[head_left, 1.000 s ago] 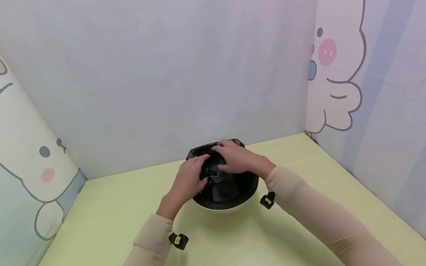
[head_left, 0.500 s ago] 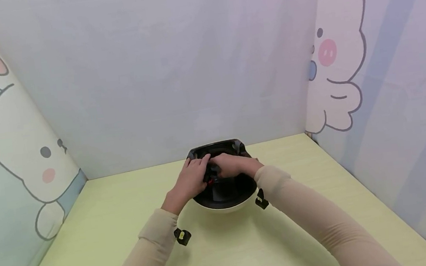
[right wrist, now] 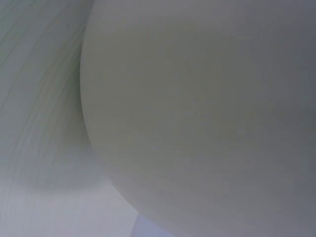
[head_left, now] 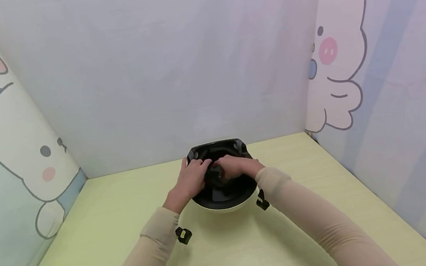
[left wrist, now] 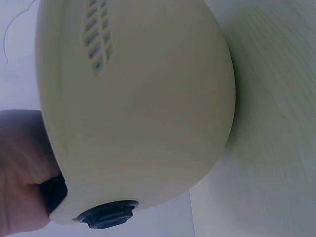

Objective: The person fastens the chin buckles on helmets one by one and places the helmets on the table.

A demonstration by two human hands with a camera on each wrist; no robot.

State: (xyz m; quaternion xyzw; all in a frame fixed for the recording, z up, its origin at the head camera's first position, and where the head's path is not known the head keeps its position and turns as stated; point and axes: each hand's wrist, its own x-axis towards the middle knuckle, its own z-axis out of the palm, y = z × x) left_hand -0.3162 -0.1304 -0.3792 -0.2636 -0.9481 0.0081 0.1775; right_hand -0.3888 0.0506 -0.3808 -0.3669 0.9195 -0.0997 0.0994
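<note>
A cream-coloured helmet (head_left: 225,204) rests upside down on the table, its black inside facing up. The left wrist view shows its smooth shell (left wrist: 148,108) with slotted vents and a black round fitting (left wrist: 108,213) near the rim. My left hand (head_left: 190,180) is at the left rim, fingers curled over into the opening. My right hand (head_left: 235,167) reaches into the opening from the right, fingers curled. Between the hands is a bunched black strap (head_left: 215,175), which both grip; their fingertips nearly meet and hide part of it. The right wrist view holds only the shell (right wrist: 197,118).
The pale yellow-green table (head_left: 126,204) extends around the helmet. A plain grey-white curtain (head_left: 150,70) stands close behind it. Printed cloth walls with a cartoon rabbit (head_left: 20,141) and a pig (head_left: 339,48) flank the table at left and right.
Both hands have moved inward and closed onto the black strap within the helmet. The right hand came lower and left from the far rim. A red bit seen earlier is now hidden.
</note>
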